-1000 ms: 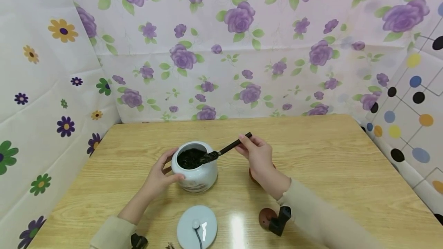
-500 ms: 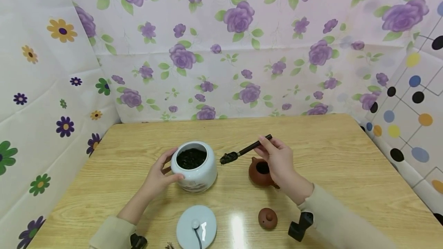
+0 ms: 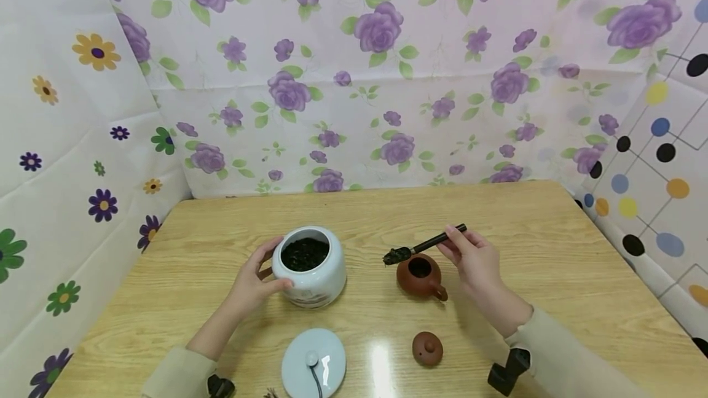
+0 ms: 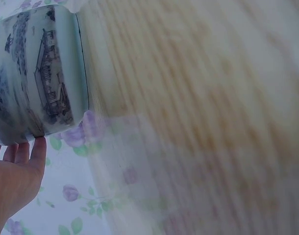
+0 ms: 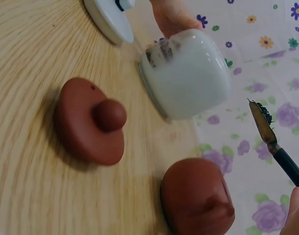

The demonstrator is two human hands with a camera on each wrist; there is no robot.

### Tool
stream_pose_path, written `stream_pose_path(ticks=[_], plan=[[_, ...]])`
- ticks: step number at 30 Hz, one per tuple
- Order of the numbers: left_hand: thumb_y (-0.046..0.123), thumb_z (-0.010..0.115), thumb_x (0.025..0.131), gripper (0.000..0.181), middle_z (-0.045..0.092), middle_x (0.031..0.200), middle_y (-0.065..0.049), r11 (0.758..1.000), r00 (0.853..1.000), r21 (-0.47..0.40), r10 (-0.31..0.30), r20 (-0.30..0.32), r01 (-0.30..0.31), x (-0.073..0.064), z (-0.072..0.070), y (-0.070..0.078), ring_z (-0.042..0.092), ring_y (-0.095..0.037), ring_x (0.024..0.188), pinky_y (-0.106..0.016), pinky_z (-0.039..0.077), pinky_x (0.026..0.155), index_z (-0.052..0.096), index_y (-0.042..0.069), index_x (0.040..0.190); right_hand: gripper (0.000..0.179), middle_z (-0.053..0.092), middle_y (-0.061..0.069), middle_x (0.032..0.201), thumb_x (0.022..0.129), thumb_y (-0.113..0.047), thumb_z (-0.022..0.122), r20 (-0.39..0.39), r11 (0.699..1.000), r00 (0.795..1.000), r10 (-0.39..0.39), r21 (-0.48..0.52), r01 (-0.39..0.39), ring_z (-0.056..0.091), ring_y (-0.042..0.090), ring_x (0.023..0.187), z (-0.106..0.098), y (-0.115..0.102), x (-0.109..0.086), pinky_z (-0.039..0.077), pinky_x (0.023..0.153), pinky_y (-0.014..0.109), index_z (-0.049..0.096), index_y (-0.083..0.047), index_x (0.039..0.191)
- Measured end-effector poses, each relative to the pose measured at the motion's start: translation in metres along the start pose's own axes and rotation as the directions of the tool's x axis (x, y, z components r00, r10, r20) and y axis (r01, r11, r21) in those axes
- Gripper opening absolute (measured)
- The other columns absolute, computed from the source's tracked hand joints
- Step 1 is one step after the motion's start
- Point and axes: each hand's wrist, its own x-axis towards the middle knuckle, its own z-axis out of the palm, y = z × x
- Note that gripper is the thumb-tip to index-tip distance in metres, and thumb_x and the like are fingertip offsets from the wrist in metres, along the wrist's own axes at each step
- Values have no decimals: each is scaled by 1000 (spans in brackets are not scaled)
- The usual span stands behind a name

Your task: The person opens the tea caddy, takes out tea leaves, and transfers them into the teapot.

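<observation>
Scoop (image 3: 431,242) in pinch of right hand (image 3: 478,265), left hand (image 3: 254,287) round jar (image 3: 326,281), its dark contents (image 3: 305,255) head-view only

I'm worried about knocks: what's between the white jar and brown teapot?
In the head view, bare tabletop separates the jar and teapot; the leaf-laden scoop juts in above, near the teapot.
</observation>
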Motion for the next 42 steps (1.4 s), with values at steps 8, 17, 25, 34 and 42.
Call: stream_pose_path(ticks=[8, 17, 25, 34, 42], plan=[[6, 79, 74, 81, 45, 141, -18, 1000, 1000, -6, -7, -5, 7, -1, 1, 1, 42, -7, 122, -52, 43, 100, 37, 4, 143, 20, 62, -1, 80, 89, -12, 65, -35, 999, 999, -32, -7, 32, 68, 8, 72, -24, -1, 9, 56, 78, 21, 60, -8, 71], [4, 79, 74, 81, 44, 141, -19, 1000, 1000, -10, 6, -8, -6, 0, 0, 0, 42, -1, 120, -52, 43, 100, 37, 3, 143, 23, 67, 1, 97, 81, -25, 76, 35, 969, 979, -199, -142, 202, 70, 12, 85, -72, 19, 54, 55, 83, 26, 68, -5, 89], [3, 79, 74, 81, 45, 140, -19, 1000, 1000, -18, 3, -12, -3, -1, 1, 0, 42, -32, 126, -53, 43, 100, 38, 2, 143, 14, 66, -3, 84, 84, -13, 73, 37, 911, 950, -311, -272, 309, 69, 8, 76, -39, -3, 19, 57, 77, 25, 69, -2, 91], [4, 79, 74, 80, 45, 141, -19, 1000, 1000, -22, 14, -12, -14, -1, 1, -3, 42, -28, 125, -55, 43, 100, 38, 3, 143, 18, 66, -3, 82, 84, -15, 74, 109, 853, 932, -346, -378, 361, 67, 8, 75, -31, -6, 16, 57, 74, 24, 70, -1, 94], [5, 79, 75, 79, 45, 140, -18, 999, 1000, -19, 29, -11, -29, -1, 0, -5, 43, -26, 124, -55, 44, 99, 38, 4, 143, 16, 67, -7, 85, 86, -13, 71, 96, 851, 938, -333, -397, 343, 68, 5, 78, -30, -10, 16, 57, 75, 23, 69, -1, 97]])
